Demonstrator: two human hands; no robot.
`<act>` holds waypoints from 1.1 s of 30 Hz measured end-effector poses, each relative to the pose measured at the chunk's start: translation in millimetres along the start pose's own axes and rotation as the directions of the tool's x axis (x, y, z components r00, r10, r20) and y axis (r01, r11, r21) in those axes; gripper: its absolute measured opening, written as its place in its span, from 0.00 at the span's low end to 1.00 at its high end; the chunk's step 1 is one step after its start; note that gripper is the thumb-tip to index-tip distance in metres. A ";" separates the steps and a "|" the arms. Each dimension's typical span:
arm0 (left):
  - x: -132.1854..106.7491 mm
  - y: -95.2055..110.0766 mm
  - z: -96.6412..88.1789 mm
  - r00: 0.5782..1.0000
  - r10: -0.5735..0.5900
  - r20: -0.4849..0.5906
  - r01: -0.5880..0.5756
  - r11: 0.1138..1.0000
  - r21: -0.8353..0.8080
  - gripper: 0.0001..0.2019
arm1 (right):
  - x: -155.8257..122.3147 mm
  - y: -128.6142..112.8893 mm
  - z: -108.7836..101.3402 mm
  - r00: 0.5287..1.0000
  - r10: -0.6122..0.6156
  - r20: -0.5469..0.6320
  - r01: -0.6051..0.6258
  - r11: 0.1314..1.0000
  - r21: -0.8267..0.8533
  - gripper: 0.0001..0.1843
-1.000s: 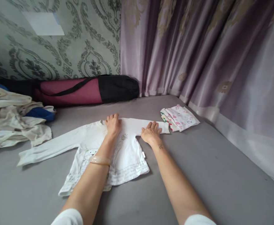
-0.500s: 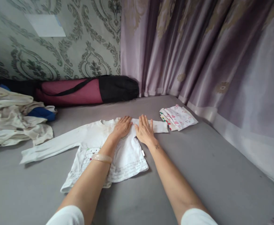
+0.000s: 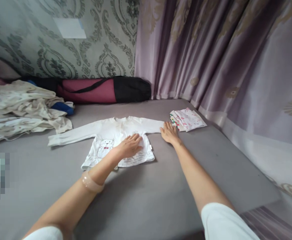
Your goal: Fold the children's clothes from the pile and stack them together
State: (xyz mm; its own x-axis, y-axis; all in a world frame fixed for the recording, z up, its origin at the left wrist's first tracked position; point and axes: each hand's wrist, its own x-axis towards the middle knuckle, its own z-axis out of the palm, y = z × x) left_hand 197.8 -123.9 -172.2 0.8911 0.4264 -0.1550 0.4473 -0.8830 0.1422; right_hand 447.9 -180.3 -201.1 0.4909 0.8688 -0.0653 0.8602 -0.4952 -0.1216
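A small white long-sleeved shirt lies spread on the grey bed sheet, sleeves out to both sides, with a bear print on its left half. My left hand is over the lower right part of the shirt, fingers stretched out; whether it touches the cloth I cannot tell. My right hand lies flat on the cuff of the right sleeve, hiding its end. Just beyond its fingertips sits a folded piece of cloth with pink and red patterns.
Rumpled cream clothes are heaped at the left, with a blue item beside them. A long maroon and black bag lies along the wall. Purple curtains hang at the right. A pixelated patch covers the left edge.
My right hand has slid right along the sleeve to its cuff. My left hand has moved down from near the neckline to the shirt's lower right. The view has shifted slightly left.
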 end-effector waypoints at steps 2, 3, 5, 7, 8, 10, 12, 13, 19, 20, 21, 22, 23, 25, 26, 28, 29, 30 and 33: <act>-23.6 -6.2 9.6 0.997 -0.048 -0.054 0.047 0.999 -0.014 0.23 | -8.4 1.0 -4.3 0.998 -0.049 -0.027 0.050 0.998 0.024 0.33; -33.4 -10.6 13.9 0.993 -0.081 -0.081 0.080 0.997 -0.019 0.23 | -14.7 -3.5 -6.5 0.994 -0.090 -0.055 0.092 0.995 0.036 0.33; -48.8 -19.2 21.6 0.982 -0.137 -0.132 0.133 0.990 -0.035 0.23 | -32.6 -20.8 -8.7 0.970 -0.223 -0.096 0.229 0.972 0.056 0.32; -58.4 -24.9 29.2 0.970 -0.180 -0.163 0.173 0.983 -0.058 0.23 | -55.2 -43.1 -5.8 0.920 -0.383 -0.087 0.389 0.918 0.079 0.33; -61.3 -26.1 33.4 0.965 -0.198 -0.170 0.188 0.980 -0.071 0.23 | -66.5 -53.5 -2.6 0.888 -0.455 -0.063 0.459 0.884 0.090 0.33; -63.9 -25.5 42.0 0.956 -0.230 -0.182 0.217 0.972 -0.088 0.25 | -85.0 -69.2 5.1 0.850 -0.526 0.002 0.523 0.846 0.103 0.35; -64.0 -22.7 49.8 0.947 -0.254 -0.199 0.240 0.967 -0.092 0.26 | -95.1 -77.8 10.7 0.844 -0.533 0.056 0.527 0.845 0.096 0.35; -63.5 -21.0 53.0 0.942 -0.262 -0.209 0.247 0.965 -0.092 0.27 | -97.1 -80.4 12.0 0.846 -0.528 0.076 0.522 0.848 0.091 0.35; -62.2 -18.4 56.9 0.920 -0.300 -0.252 0.263 0.950 -0.171 0.27 | -98.2 -95.7 13.8 0.844 -0.527 -0.106 0.532 0.847 0.024 0.34; -62.8 -19.9 56.0 0.907 -0.322 -0.271 0.275 0.941 -0.197 0.27 | -98.8 -98.1 14.3 0.834 -0.545 -0.081 0.549 0.835 0.030 0.34; -63.9 -22.2 55.0 0.888 -0.352 -0.296 0.296 0.930 -0.220 0.27 | -99.2 -100.5 14.2 0.827 -0.562 -0.028 0.563 0.826 0.043 0.34; -65.3 -25.0 54.1 0.863 -0.385 -0.327 0.320 0.918 -0.235 0.26 | -99.1 -103.1 13.4 0.823 -0.568 0.028 0.566 0.823 0.056 0.34; -67.1 -28.2 53.3 0.835 -0.414 -0.363 0.345 0.907 -0.241 0.26 | -98.5 -106.2 11.7 0.824 -0.563 0.066 0.560 0.826 0.063 0.34; -71.0 -34.9 52.2 0.783 -0.446 -0.435 0.383 0.895 -0.229 0.25 | -95.0 -115.4 6.8 0.842 -0.539 0.033 0.537 0.842 0.054 0.35; -72.7 -37.7 52.0 0.767 -0.451 -0.456 0.395 0.892 -0.218 0.25 | -92.1 -121.7 4.4 0.849 -0.528 -0.026 0.529 0.848 0.044 0.35; -74.9 -40.7 52.4 0.760 -0.472 -0.446 0.430 0.881 -0.199 0.25 | -83.2 -136.7 2.1 0.845 -0.513 -0.149 0.522 0.853 0.027 0.35; -75.2 -40.9 53.0 0.766 -0.488 -0.418 0.451 0.872 -0.191 0.26 | -77.0 -144.7 2.5 0.841 -0.510 -0.179 0.522 0.852 0.024 0.36; -74.9 -40.3 54.0 0.773 -0.502 -0.387 0.471 0.864 -0.180 0.26 | -69.7 -152.5 3.9 0.843 -0.508 -0.178 0.520 0.854 0.026 0.36; -72.3 -36.5 57.9 0.784 -0.523 -0.335 0.509 0.850 -0.136 0.27 | -42.2 -172.5 10.7 0.879 -0.469 -0.084 0.474 0.879 0.052 0.37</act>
State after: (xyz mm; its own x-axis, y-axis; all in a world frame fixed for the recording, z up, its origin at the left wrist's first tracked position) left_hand 112.6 -133.8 -222.8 0.4905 0.8615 0.1313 0.8439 -0.5071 0.1750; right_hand 277.2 -131.5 -187.9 0.0398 0.9958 0.0830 0.9815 -0.0234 -0.1898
